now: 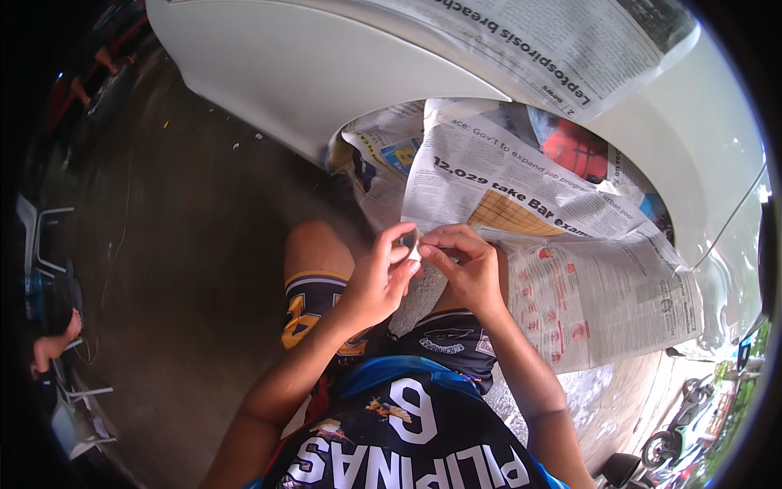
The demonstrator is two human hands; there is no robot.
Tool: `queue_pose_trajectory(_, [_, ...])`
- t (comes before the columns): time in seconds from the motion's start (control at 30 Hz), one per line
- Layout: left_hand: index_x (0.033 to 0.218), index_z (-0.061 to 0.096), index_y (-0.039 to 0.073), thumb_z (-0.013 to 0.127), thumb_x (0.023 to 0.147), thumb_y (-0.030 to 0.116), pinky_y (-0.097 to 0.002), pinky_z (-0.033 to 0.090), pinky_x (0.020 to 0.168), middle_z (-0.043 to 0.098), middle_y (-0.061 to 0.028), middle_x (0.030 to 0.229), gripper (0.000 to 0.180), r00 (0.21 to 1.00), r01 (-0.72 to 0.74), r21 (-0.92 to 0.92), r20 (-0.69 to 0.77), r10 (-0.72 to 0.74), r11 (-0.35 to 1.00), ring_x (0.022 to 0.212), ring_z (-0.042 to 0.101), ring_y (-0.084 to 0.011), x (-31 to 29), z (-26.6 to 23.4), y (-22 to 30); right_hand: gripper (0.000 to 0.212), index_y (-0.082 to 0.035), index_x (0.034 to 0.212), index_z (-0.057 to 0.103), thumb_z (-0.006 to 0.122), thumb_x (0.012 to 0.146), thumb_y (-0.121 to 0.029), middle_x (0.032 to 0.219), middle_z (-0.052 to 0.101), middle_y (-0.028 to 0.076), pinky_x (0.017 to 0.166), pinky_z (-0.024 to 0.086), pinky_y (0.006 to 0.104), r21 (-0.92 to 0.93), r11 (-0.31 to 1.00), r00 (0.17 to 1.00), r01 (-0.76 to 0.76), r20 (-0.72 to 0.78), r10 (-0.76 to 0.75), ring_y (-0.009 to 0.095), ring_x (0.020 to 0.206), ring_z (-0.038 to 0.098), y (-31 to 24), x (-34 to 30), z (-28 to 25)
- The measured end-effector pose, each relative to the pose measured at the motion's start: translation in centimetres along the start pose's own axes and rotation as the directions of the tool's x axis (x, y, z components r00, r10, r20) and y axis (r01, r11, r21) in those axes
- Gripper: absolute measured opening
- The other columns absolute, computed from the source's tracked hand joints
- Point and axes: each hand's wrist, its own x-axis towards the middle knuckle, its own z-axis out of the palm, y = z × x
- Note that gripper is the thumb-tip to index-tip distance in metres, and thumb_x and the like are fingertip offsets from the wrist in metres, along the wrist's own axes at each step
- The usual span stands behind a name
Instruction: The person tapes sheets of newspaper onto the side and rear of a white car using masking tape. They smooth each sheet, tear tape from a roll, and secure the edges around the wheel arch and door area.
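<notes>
Presumably for steadiness, a small roll (414,251), seemingly tape, is gripped by the left hand (380,275) while its edge is pinched by the right hand (466,267), before newspaper (521,175) hung against a white car (293,69).

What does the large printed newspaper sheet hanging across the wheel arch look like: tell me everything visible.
The large, thin, off-white newspaper sheet carries dark print and a yellowish grid-patterned picture low on it. Spread out and slightly rumpled, it slants across the pale, glossy car's curved wheel arch. Its lower right overlaps another printed newspaper sheet. Its lower left corner lies beside the bare left hand; whether they touch cannot be told.
</notes>
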Motion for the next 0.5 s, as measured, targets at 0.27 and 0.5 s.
queue_pose_trajectory(0.27, [0.150,0.036,0.006,0.060,0.103,0.009,-0.0388,0.053,0.066,0.073,-0.0132,0.090,0.053,0.997,-0.073,0.231,0.033,0.068,0.970,0.074,0.071,-0.0316,-1.8,0.2,-3.3,0.018,-0.003,0.104,0.077,0.081,0.088,-0.008,0.103,0.074,0.010,0.075,0.056,0.0316,-0.030,0.967,0.962,-0.252,0.101,0.253,0.018,0.093,0.072,1.8,-0.9,0.1])
queue_pose_trajectory(0.5, [0.148,0.036,0.006,0.062,0.104,0.010,-0.0359,0.053,0.072,0.074,-0.0150,0.090,0.051,0.999,0.036,0.171,-0.029,-0.031,0.985,0.082,0.073,-0.0272,-3.5,0.4,-6.0,0.009,-0.002,0.106,0.067,0.070,0.098,-0.004,0.095,0.069,0.002,0.078,0.053,0.0271,-0.269,0.960,0.969,0.077,0.245,-0.009,0.012,0.092,0.065,3.6,-2.4,1.4])
